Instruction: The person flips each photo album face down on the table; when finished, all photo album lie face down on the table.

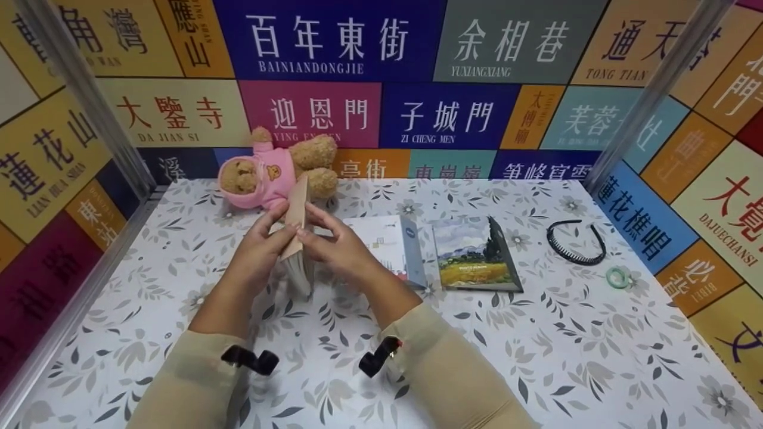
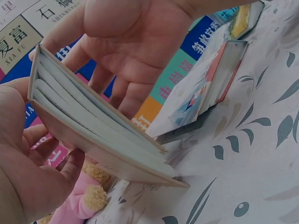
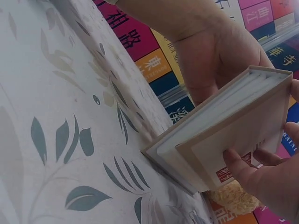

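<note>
Book (image 1: 296,238) stands on its bottom edge, pinched between left hand (image 1: 257,249) and right hand (image 1: 340,245); loosen either grip and I'd say it topples onto the tablecloth (image 1: 536,357).

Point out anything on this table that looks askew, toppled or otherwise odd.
The teddy bear lies tipped on its side at the back of the table rather than sitting up. The beige book stands tilted on one edge between the left hand and right hand. Nothing looks spilled or damaged.
</note>
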`<state>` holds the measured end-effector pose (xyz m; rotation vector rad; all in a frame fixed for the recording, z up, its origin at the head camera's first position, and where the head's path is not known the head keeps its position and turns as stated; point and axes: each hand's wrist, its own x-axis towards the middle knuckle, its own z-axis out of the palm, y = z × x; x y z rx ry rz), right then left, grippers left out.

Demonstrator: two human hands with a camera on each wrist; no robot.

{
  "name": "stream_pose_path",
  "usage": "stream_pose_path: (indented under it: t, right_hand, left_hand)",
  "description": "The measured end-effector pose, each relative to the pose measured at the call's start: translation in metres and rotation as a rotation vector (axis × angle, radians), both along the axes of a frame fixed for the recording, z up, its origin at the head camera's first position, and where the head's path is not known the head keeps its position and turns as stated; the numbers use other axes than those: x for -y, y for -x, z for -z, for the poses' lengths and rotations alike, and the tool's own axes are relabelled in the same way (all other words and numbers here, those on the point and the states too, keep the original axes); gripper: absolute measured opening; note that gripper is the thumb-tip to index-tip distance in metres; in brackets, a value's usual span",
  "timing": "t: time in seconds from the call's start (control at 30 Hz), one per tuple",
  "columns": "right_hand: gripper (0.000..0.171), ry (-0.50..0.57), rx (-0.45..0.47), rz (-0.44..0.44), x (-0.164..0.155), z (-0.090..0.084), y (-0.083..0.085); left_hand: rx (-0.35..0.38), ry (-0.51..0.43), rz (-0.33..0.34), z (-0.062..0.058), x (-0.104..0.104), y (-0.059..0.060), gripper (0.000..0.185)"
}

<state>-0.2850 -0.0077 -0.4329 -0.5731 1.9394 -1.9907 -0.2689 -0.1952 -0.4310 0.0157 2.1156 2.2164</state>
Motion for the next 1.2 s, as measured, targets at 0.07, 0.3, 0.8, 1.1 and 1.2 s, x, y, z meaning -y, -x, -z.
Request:
stream_pose_path:
  t: [0.07, 0.3, 0.8, 1.1, 1.2]
  right_hand:
    - [0.062, -0.004, 0.006, -0.004, 0.001, 0.002, 0.0]
    - [0.063, -0.029, 0.021, 0.037, 0.002, 0.008, 0.002]
    - [0.065, 0.034, 0.107, 0.043, 0.0, 0.012, 0.004]
    - [0.064, 0.053, 0.054, 0.096, -0.004, 0.007, 0.006]
    - [0.062, 0.032, 0.023, 0.15, -0.006, 0.005, 0.009]
  left_hand:
    - [0.022, -0.011, -0.017, 0.0, 0.001, 0.002, 0.076]
    - [0.053, -0.017, -0.043, 0.001, 0.002, 0.005, 0.077]
    - [0.087, -0.106, -0.038, 0.002, 0.006, 0.004, 0.067]
    - [0.141, 0.001, -0.042, 0.004, 0.007, 0.003, 0.064]
    - [0.212, 0.018, -0.005, 0.009, 0.01, 0.005, 0.067]
